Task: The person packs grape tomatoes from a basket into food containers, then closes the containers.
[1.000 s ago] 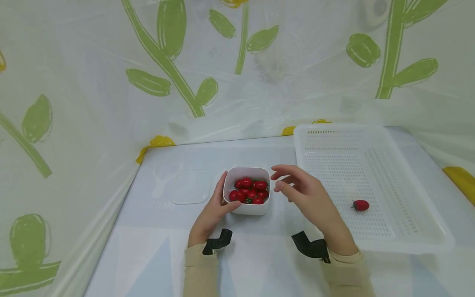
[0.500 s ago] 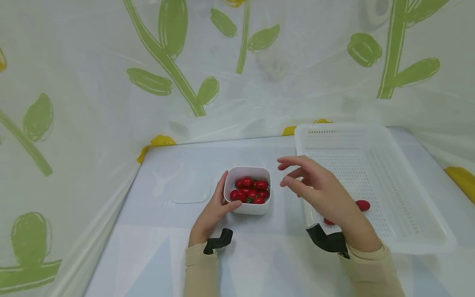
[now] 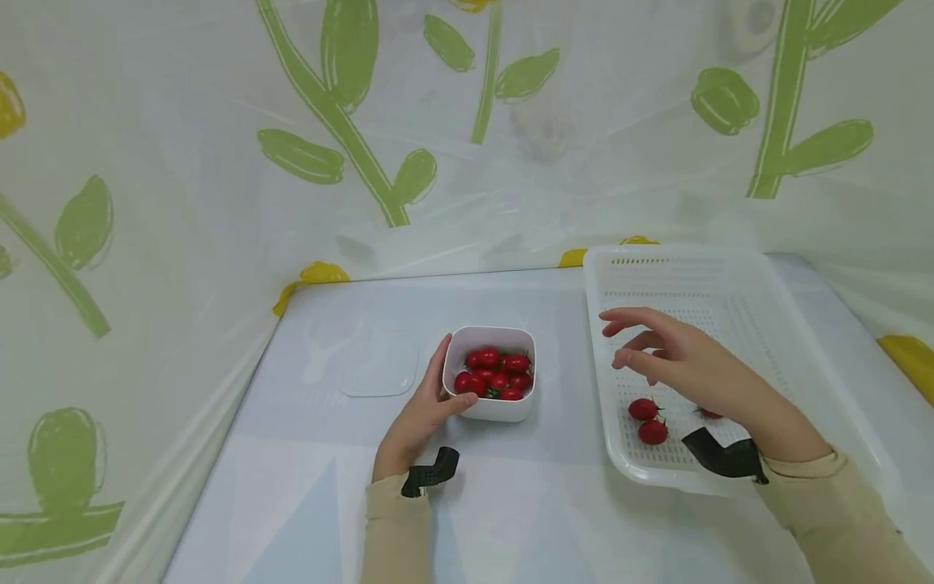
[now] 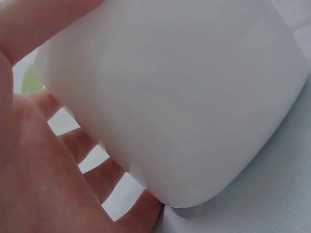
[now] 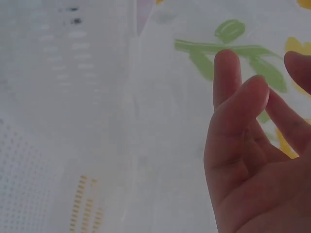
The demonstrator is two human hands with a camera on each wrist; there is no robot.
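My left hand (image 3: 417, 418) holds a white square container (image 3: 499, 411) on the table, its thumb at the near rim and its fingers along the left side. Red cherry tomatoes (image 3: 499, 380) cover the container's bottom. In the left wrist view the container's wall (image 4: 180, 97) fills most of the picture, with fingers bent against it. Over the white plastic basket (image 3: 667, 288) hovers my right hand (image 3: 693, 361), fingers loosely bent and holding nothing. Below it in the basket lie two cherry tomatoes (image 3: 643, 409) close together, and a third tomato (image 3: 709, 414) is partly hidden by the hand.
A clear square lid (image 3: 381, 365) lies flat on the table left of the container. Behind the table hangs a pale curtain (image 3: 219, 203) printed with green leaves. The basket's raised rim (image 3: 600, 365) stands to the right of the container.
My right hand has moved right, from beside the container to over the basket, uncovering two tomatoes there and partly covering the third. The left hand and container stay in place.
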